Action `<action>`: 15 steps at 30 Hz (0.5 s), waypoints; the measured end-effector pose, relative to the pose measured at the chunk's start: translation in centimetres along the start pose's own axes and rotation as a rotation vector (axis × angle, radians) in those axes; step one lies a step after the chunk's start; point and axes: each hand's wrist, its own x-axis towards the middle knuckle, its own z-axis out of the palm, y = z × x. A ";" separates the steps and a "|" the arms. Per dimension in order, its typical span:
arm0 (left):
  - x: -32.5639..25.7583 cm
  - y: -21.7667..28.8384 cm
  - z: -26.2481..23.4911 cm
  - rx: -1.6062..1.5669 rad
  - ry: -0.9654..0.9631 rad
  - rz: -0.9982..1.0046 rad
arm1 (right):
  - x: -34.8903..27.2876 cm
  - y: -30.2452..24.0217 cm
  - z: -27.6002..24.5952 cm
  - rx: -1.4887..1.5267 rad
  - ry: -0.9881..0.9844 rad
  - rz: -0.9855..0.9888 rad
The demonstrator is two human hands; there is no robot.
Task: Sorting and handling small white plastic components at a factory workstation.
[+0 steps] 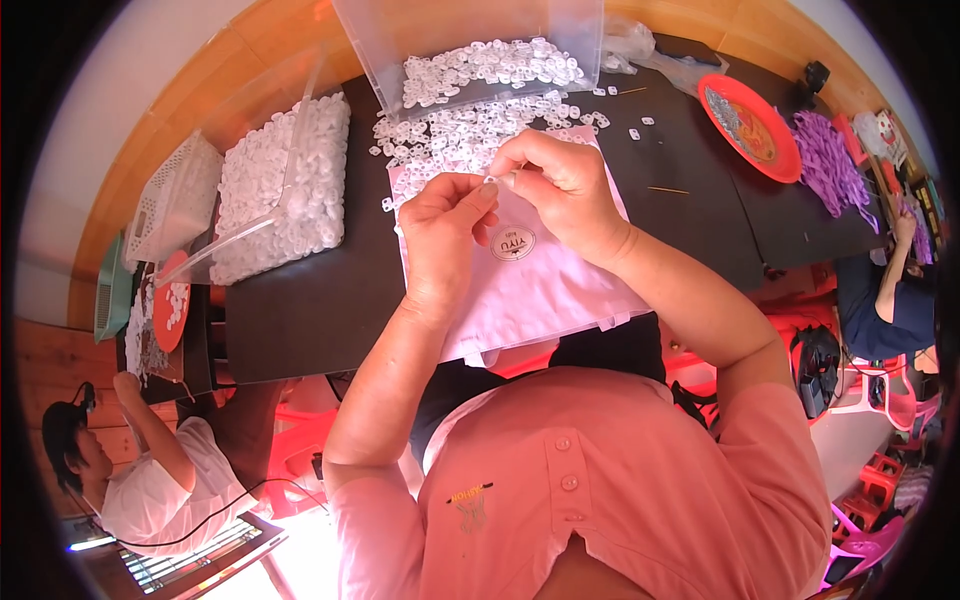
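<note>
My left hand (437, 225) pinches a small white plastic piece (490, 181) between thumb and fingertips. Right beside it, my right hand (570, 190) is closed in a pinch, its fingertips meeting the piece. Whatever lies between the right fingers is too small to make out. Both hands are above a pink cloth (560, 285) with a round printed badge, spread over the table's near edge and my lap. Just beyond the hands, a loose heap of similar white pieces (440, 135) covers the table and part of the cloth.
A clear bin (470, 18) of white pieces stands behind the heap. To the left is another clear box (245, 222) packed with white items. At right lie a red plate (792, 160), purple strips (825, 155) and thin sticks (668, 190). Other people sit on both sides.
</note>
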 end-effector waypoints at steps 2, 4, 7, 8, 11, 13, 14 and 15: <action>0.1 -0.5 0.0 -0.028 -0.010 -0.001 | 0.1 0.2 0.0 -0.013 -0.007 -0.033; 0.2 -0.7 -0.1 -0.055 -0.016 -0.007 | 0.1 0.1 0.2 -0.023 -0.015 -0.061; 0.1 -0.8 -0.3 0.016 -0.033 0.079 | 0.5 -0.2 0.5 -0.014 -0.025 -0.109; 0.2 -0.7 -0.5 0.021 -0.031 0.080 | 0.4 -0.1 0.5 -0.013 -0.024 -0.107; 0.2 -0.4 -0.3 0.007 -0.021 0.065 | 0.3 0.5 0.5 0.003 -0.022 -0.076; 0.2 -0.1 -0.3 -0.012 -0.010 0.046 | 0.1 0.9 0.4 0.011 -0.018 -0.065; 0.1 -0.1 -0.3 -0.010 -0.009 0.033 | 0.1 0.9 0.3 0.012 -0.019 -0.065; 0.1 -0.1 -0.4 -0.009 -0.009 0.020 | 0.2 0.9 0.3 -0.008 -0.021 -0.071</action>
